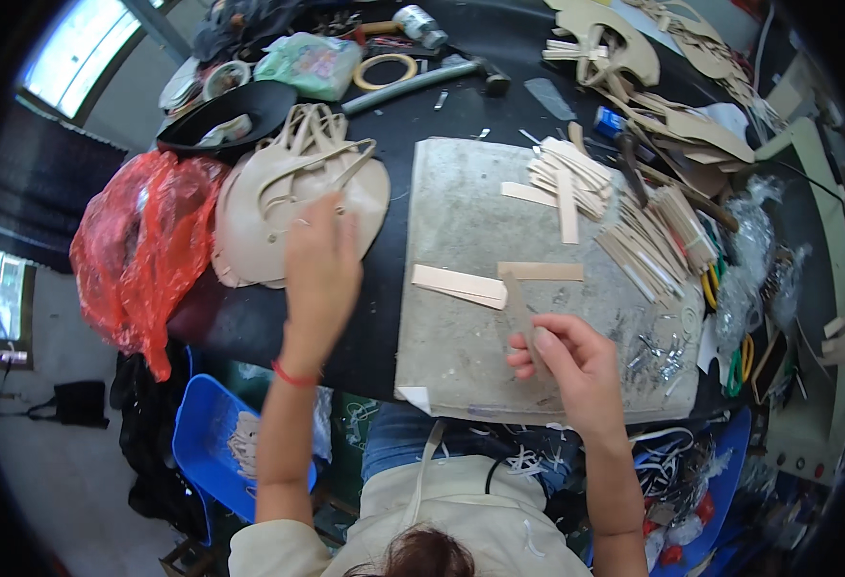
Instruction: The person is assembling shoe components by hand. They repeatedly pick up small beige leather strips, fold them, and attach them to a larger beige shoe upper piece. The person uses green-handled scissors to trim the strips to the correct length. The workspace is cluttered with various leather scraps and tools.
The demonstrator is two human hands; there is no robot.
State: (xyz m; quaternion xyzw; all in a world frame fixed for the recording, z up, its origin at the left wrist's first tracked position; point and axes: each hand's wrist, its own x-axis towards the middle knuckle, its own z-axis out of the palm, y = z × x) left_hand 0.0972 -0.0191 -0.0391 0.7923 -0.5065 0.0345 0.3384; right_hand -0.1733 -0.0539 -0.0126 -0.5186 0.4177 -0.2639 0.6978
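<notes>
My right hand [581, 370] pinches a narrow greyish-tan leather strip [517, 306] between thumb and fingers, over a worn grey board. By its upper end lie a pale strip pair [456, 286] and a tan strip [547, 271]. Farther up the board are a loose heap of cream leather strips [568, 173] and a tighter stack [642, 252]. My left hand [324, 279], fingers stretched out, reaches over a pile of rounded beige leather pieces with straps [249, 216]. Its fingertips are at the pile; whether they touch it I cannot tell.
The grey board [470, 370] has metal bits [661, 358] at its right. Left stand a red plastic bag [143, 250] and black bowl [268, 106]. A hammer [422, 85] and tape roll [384, 71] lie behind. Below left sits a blue bin [196, 423]. Leather offcuts [692, 125] crowd the far right.
</notes>
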